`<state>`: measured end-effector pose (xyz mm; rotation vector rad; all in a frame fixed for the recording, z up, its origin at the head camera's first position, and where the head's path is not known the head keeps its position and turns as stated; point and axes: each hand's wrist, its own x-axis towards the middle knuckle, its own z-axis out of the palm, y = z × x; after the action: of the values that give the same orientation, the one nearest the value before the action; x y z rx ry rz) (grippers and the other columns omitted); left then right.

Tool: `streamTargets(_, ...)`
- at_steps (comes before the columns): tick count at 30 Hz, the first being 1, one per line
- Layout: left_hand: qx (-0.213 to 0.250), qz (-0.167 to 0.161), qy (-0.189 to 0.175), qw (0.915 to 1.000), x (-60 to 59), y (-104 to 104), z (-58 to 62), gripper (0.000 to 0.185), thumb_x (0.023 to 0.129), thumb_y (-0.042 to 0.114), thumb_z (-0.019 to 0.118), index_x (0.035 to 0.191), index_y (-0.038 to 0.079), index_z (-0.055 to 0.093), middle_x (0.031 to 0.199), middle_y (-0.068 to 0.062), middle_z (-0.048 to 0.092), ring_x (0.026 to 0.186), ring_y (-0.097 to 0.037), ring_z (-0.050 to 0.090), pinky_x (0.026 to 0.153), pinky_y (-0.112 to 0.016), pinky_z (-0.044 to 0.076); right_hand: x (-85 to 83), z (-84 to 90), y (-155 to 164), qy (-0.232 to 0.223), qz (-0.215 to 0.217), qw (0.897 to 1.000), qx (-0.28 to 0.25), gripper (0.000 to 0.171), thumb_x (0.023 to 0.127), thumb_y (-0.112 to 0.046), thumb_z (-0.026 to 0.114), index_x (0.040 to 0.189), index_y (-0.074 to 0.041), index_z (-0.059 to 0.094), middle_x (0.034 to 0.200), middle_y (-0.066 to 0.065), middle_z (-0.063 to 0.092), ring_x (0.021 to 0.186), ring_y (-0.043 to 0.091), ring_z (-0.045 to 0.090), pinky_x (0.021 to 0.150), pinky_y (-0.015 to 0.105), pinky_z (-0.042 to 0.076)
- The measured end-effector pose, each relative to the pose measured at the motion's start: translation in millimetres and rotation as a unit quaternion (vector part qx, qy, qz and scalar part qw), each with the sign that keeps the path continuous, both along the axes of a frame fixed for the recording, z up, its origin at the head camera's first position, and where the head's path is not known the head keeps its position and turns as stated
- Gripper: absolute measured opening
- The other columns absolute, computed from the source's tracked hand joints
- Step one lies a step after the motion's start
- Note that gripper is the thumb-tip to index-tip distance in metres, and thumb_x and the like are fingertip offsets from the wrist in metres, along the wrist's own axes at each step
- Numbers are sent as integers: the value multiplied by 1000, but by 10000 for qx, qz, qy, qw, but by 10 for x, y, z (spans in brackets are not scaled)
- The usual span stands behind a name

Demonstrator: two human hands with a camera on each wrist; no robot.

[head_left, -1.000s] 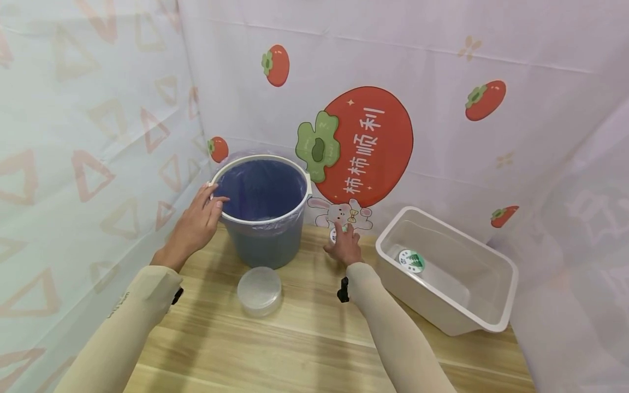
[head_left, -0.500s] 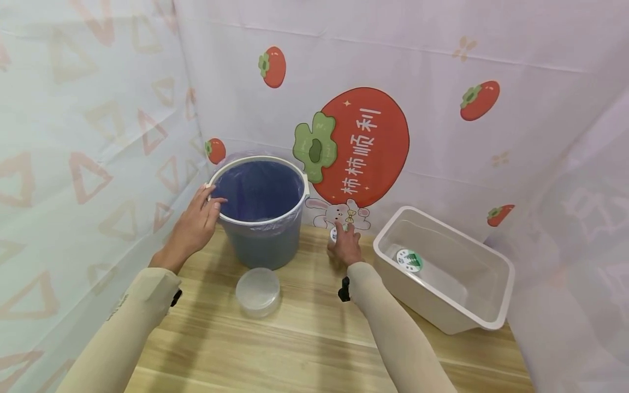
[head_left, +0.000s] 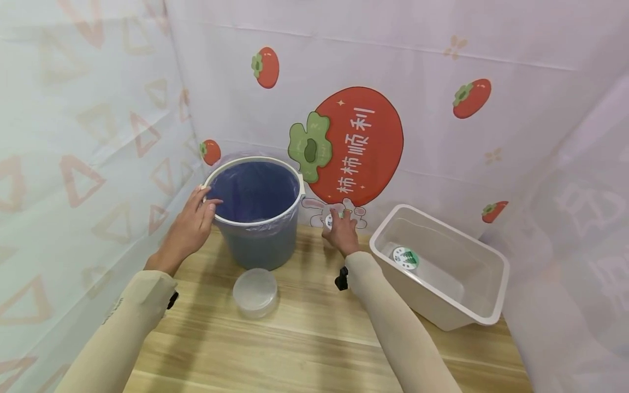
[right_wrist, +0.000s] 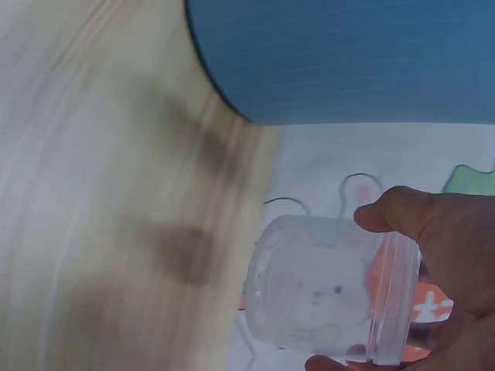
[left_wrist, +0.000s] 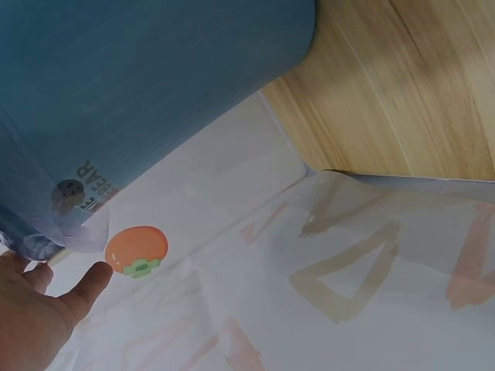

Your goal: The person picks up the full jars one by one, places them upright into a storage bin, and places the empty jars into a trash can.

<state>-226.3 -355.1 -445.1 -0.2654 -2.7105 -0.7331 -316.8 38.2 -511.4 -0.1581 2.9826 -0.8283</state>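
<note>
Right hand (head_left: 342, 236) pinches the tub (right_wrist: 313, 286) around its lid end, thumb on one side, fingertips on the other. Tub is lid up at the back of the table (head_left: 290, 349), near the back cloth (head_left: 417, 49). Base looks off the wood, with its shadow apart from it. Left hand (head_left: 193, 224): fingers spread, fairly straight, resting on the left rim of the bucket (head_left: 262, 245).

Bucket sits back left, little room behind it. Strip of wood runs between bucket and bin (head_left: 434, 311), right hand over it. Bin is angled, right side, top uncovered; bin tub (head_left: 405, 258) stands inside near the left end, label up. Front tub (head_left: 255, 291) is just in front of bucket, can't tell if touching. Wide stretch of wood nearer the person, between the forearms.
</note>
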Motion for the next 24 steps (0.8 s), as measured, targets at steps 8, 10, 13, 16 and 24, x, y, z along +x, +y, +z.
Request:
streamTargets(8, -29, -26, -76, 10000, 21, 2, 4, 57, 120, 36, 28, 141, 0, 67, 177, -22, 29, 169, -45, 12, 130, -72, 22, -38, 369, -27, 230, 156, 9996, -23, 77, 96, -20, 78, 165, -15, 44, 167, 29, 32, 146, 61, 38, 103, 70, 55)
streamTargets(10, -22, -25, -82, 10000, 20, 3, 4, 57, 120, 36, 28, 141, 0, 67, 177, -22, 28, 170, -44, 12, 130, -72, 21, -37, 461, -26, 222, 168, 9996, 0, 78, 96, -22, 79, 166, -17, 43, 166, 28, 33, 146, 59, 37, 104, 69, 55)
streamTargets(13, -18, -44, -90, 9999, 21, 7, 8, 57, 120, 36, 28, 142, 0, 66, 177, -22, 28, 170, -44, 11, 130, -72, 21, -33, 611, -17, 211, 176, 9996, 57, 78, 96, -24, 79, 166, -18, 43, 166, 28, 33, 148, 57, 37, 108, 71, 51)
streamTargets(16, -30, -57, -74, 10000, 25, 10, 12, 57, 120, 36, 28, 141, 0, 66, 177, -22, 28, 169, -45, 12, 129, -72, 22, -43, 755, -16, 210, 183, 9996, 83, 79, 96, -27, 78, 166, -18, 43, 168, 27, 32, 150, 55, 35, 111, 75, 47)
streamTargets(24, -14, -69, -58, 10000, 38, 7, 33, 57, 120, 35, 27, 140, 0, 67, 176, -23, 29, 169, -46, 13, 130, -72, 22, -86, 1178, -54, 295, 239, 9989, 257, 78, 99, -34, 77, 167, -21, 41, 171, 24, 31, 155, 53, 33, 114, 71, 48)
